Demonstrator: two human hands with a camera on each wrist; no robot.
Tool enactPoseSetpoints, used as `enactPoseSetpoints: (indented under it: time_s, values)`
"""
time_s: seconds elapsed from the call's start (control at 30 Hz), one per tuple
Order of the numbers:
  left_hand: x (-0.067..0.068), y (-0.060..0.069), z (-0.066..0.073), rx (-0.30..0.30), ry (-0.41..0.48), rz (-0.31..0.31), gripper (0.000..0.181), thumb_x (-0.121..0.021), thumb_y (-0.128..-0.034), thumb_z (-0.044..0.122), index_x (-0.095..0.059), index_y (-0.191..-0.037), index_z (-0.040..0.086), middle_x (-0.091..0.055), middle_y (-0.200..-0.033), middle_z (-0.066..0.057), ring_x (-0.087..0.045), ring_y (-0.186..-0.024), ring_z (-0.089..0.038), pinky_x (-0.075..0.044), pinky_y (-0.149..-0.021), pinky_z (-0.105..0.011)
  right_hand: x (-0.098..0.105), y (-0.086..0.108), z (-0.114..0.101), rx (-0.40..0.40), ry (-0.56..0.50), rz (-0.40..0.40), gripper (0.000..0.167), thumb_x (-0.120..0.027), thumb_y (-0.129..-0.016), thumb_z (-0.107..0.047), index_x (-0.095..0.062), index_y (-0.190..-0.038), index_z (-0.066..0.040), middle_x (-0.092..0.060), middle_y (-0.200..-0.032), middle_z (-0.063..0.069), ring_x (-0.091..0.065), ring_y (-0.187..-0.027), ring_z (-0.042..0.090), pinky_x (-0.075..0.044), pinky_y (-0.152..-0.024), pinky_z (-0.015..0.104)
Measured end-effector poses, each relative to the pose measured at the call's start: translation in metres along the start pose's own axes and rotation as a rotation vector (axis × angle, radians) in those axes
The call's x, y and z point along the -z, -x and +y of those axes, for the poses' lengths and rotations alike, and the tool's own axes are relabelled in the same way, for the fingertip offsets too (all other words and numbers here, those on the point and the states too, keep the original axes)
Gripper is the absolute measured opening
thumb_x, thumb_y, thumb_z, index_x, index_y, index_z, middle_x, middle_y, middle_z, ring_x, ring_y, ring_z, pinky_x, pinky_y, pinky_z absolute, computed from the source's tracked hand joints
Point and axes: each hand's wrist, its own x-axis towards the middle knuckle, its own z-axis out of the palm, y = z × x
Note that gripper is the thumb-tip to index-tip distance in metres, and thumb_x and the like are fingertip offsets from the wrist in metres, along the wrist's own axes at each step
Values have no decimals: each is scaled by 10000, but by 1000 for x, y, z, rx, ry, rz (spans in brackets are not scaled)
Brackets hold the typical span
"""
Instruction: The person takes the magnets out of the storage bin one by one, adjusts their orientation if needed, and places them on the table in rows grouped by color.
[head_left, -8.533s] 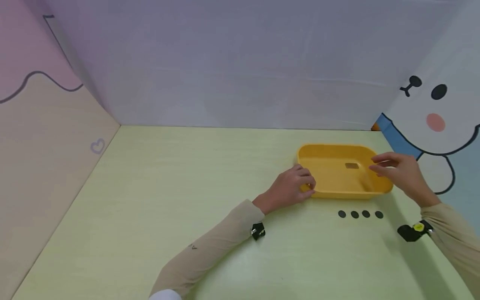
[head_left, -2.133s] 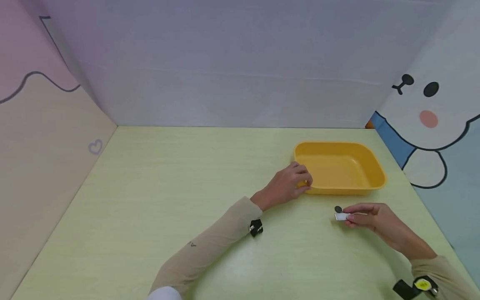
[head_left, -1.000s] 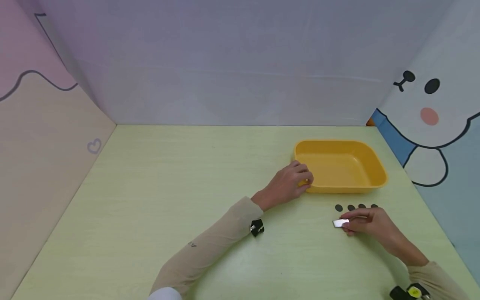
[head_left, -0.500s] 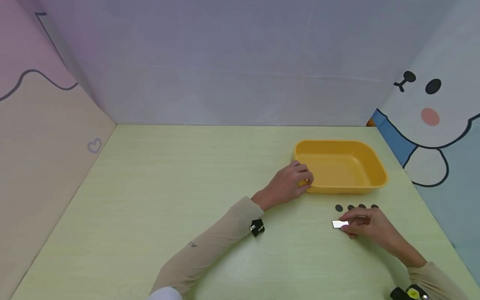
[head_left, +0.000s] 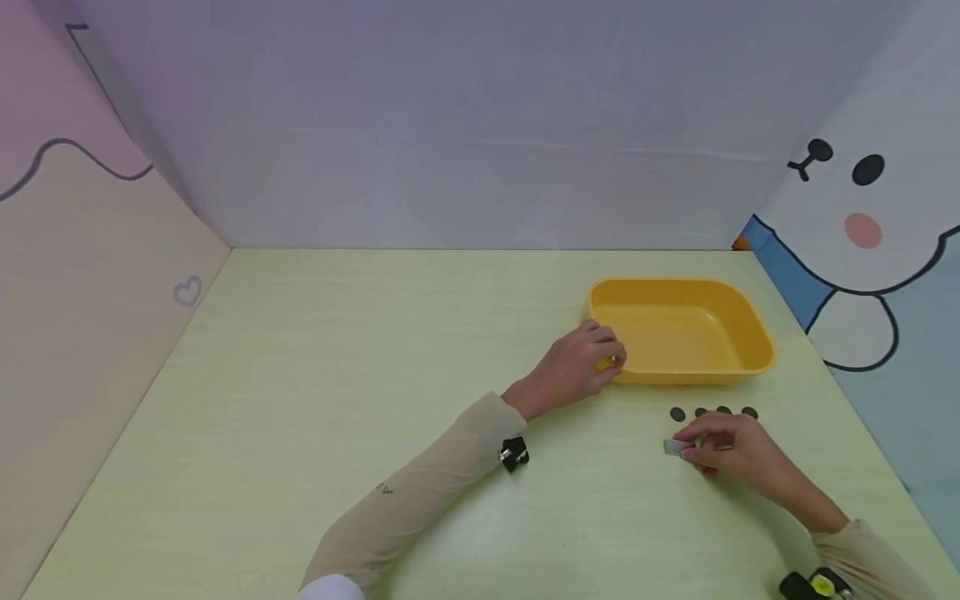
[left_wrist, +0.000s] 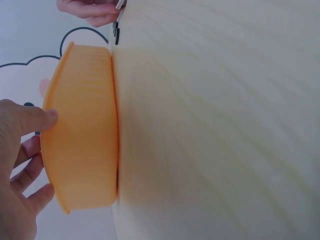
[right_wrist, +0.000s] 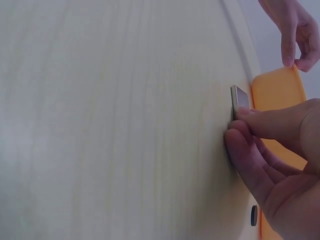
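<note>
My left hand pinches the near-left rim of a shallow yellow plastic tray; its thumb lies on the outer wall in the left wrist view. My right hand pinches a small flat rectangular silver metal piece between thumb and fingers, low over the table in front of the tray. In the right wrist view the piece juts out past the thumb, one face shiny; whether it touches the table I cannot tell. Several small black discs lie in a row between tray and right hand, one partly covered by the fingers.
The pale green table is bounded by a grey back wall, a left panel and a right panel with a cartoon face. The tray stands near the right panel.
Earlier a brownish rectangle lay in the tray, with my right hand above it. Since then that hand has moved to the front of the discs holding the metal piece, recently tilting it. My left hand stays put.
</note>
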Motion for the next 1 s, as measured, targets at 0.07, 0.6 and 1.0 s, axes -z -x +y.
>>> enactPoseSetpoints:
  time_s: [0.07,0.6,1.0]
  values:
    - [-1,0,0,3,2,0,52,-650,-899,184,-678,-908,142,-601,-931,49,-485,-894,-124,-387,-787,-162,0,0,-2,10,15,-6,163,-714,-805,-23,-688,-965,-16,-583,-763,50,-568,-545,149,-500,-515,282]
    - [-1,-1,-1,6,7,1,54,-661,-893,193,-679,-908,144,-599,-931,60,-477,-897,-112,-381,-790,-152,3,-2,-2,118,69,-55,174,-718,-805,-18,-689,-977,-20,-588,-807,48,-544,-558,100,-466,-491,243]
    - [0,-2,-1,16,-2,-10,42,-673,-879,182,-687,-899,148,-609,-924,68,-477,-876,-102,-378,-768,-145,15,-3,-19,-109,7,-49,253,-702,-841,-104,-655,-1068,-3,-638,-995,143,-580,-625,186,-495,-516,298]
